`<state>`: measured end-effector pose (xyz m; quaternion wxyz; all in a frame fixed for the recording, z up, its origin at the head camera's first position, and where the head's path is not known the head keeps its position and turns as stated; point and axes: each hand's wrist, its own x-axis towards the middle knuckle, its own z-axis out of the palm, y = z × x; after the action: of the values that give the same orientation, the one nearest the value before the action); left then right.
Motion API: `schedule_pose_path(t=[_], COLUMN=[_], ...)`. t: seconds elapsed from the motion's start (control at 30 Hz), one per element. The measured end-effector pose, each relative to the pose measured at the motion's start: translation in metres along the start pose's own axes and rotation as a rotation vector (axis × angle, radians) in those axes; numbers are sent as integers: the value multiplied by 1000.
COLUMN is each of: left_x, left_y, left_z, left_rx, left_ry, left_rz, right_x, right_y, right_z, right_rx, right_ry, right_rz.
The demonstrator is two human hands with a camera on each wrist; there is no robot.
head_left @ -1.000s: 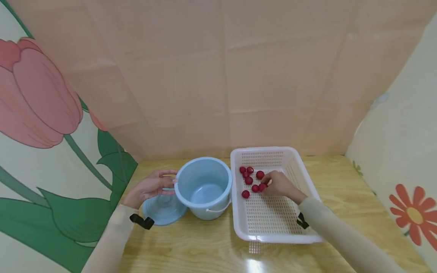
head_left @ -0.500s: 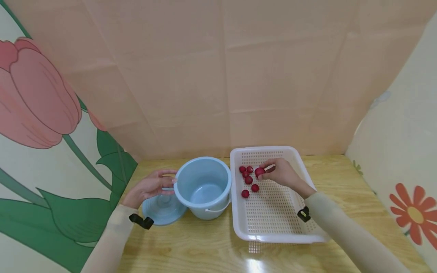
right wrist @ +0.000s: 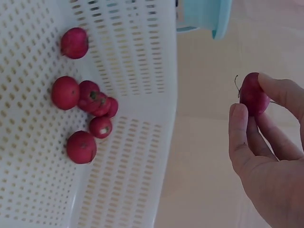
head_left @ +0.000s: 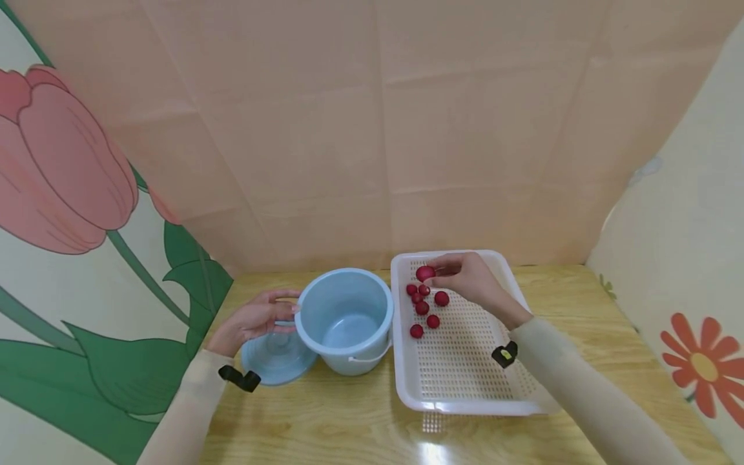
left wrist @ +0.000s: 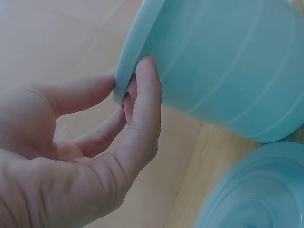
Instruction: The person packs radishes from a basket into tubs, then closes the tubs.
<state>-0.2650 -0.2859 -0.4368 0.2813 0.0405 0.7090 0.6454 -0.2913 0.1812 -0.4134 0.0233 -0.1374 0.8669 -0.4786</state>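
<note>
One radish [head_left: 425, 274] is up, pinched in the right hand [head_left: 471, 282] over the basket [head_left: 407, 369] by its far-left corner, seven radishes [head_left: 422, 308] remaining toward the left edge, none showing in the bucket [left wrist: 223, 66] whose rim the left hand [head_left: 259, 316] grips!

Bucket [head_left: 343, 307] open above, basket rim [head_left: 403, 371] alongside

High up, the head camera looks forward and down over bucket [head_left: 347, 316] and basket [head_left: 465, 365]; left wrist, in close, faces the bucket from outside; right wrist peers into the basket from near, and all three share the bucket!
</note>
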Motion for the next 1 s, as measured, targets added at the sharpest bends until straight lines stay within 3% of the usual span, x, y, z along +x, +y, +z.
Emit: schedule_pose_path(t=[0.33, 0.7, 1.0], left_x=[1, 2, 4], left_y=[1, 2, 3], left_z=[3, 3, 2], left_rx=[-33, -37, -48], left_ry=[4, 3, -5], left_rz=[-7, -11, -14], right_x=[8, 22, 33], right_y=[-24, -49, -70], right_z=[5, 18, 32], right_rx=[60, 142, 114], right_ry=[-24, -94, -127], right_rz=[62, 31, 0])
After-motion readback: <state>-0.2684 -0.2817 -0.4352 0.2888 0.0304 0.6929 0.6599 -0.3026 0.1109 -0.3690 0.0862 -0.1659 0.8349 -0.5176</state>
